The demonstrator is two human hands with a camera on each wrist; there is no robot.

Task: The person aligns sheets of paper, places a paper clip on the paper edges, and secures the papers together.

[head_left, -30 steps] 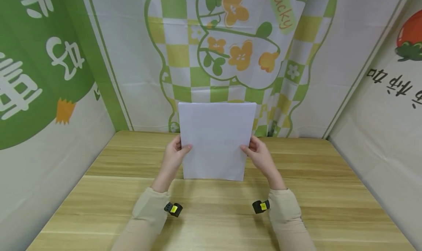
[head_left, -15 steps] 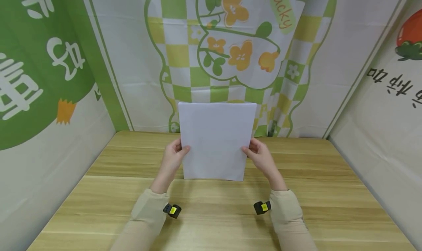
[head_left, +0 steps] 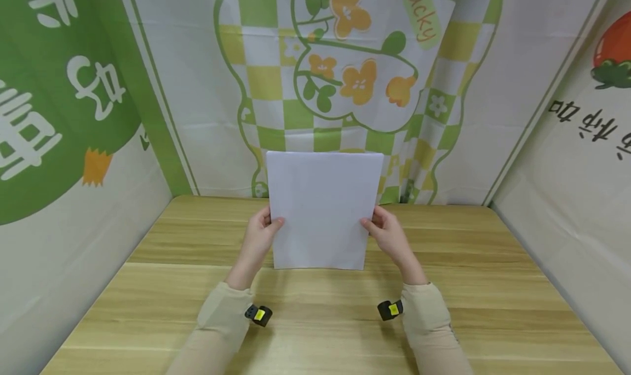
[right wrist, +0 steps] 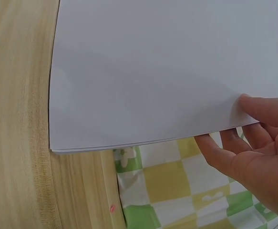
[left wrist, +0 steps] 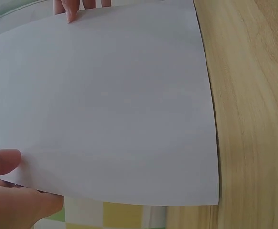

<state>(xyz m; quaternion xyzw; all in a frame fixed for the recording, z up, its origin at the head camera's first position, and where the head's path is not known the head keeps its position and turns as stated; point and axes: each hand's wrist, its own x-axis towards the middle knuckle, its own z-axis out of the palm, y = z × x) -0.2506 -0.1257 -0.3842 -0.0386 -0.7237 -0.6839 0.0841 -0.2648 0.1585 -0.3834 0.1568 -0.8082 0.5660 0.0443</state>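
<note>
A stack of white paper [head_left: 322,200] stands upright on its short edge, its lower edge at the wooden table. My left hand [head_left: 258,232] pinches its left side, thumb on the near face and fingers behind. On the opposite side my right hand [head_left: 390,234] pinches in the same way. The left wrist view shows the left hand [left wrist: 15,198] at the paper's edge, thumb flat on the blank face [left wrist: 115,105]. In the right wrist view several sheet edges show along the side of the paper stack [right wrist: 143,86], and the right hand [right wrist: 258,148] has its fingertips behind them.
The wooden table [head_left: 315,320] reaches back to a hanging cloth [head_left: 276,90] with green and yellow checks and flowers. Printed cloth walls [head_left: 557,189] flank both sides. A black band with a yellow tag [head_left: 259,314] sits at each wrist.
Both thumbs have slid slightly lower and outward along the paper's sides since a second ago. The paper stack stays upright in nearly the same place.
</note>
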